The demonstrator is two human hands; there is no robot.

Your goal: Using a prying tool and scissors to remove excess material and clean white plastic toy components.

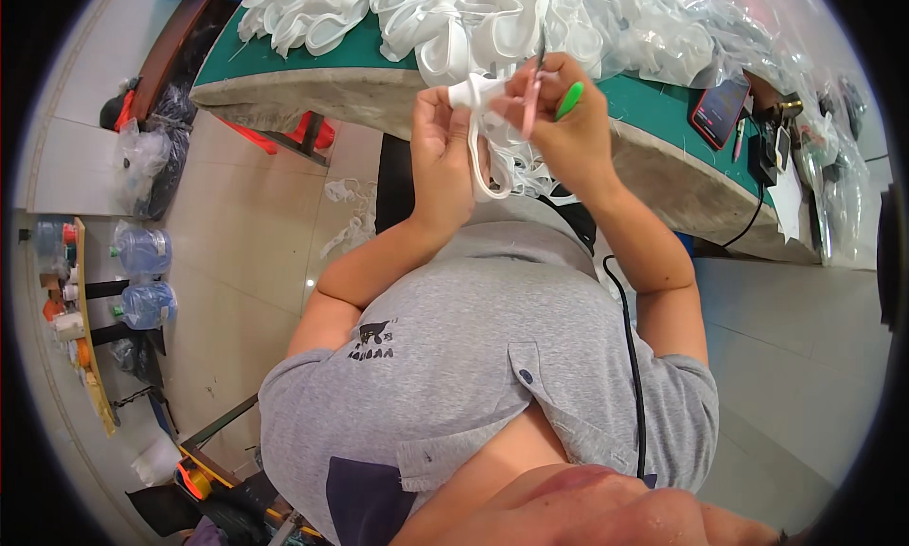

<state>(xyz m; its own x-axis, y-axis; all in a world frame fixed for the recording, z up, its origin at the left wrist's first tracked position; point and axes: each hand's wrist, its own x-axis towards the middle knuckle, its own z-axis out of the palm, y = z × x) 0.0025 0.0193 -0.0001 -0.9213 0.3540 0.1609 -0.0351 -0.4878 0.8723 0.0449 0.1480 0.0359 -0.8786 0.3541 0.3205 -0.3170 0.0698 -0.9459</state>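
Pinched in the fingers of my left hand point(441, 148) is a white fabric strap point(476, 158), its loop hanging down in front of my waist. My right hand point(578, 125) is closed around small scissors point(531, 106) with pink and green on the handles and a dark blade pointing up. The scissors are just right of the strap's upper end; whether they touch it cannot be made out. Both hands are raised close together at the table's front edge. Beyond them lies a heap of similar white loops point(454, 25).
The green-topped table point(284, 63) has a curved pale edge. Clear plastic bags point(663, 44) and a phone point(720, 110) lie at its right. Loose white strips point(352, 224) are on the floor. Large blue water bottles point(147, 250) stand at the left. A black cable point(632, 357) runs down my shirt.
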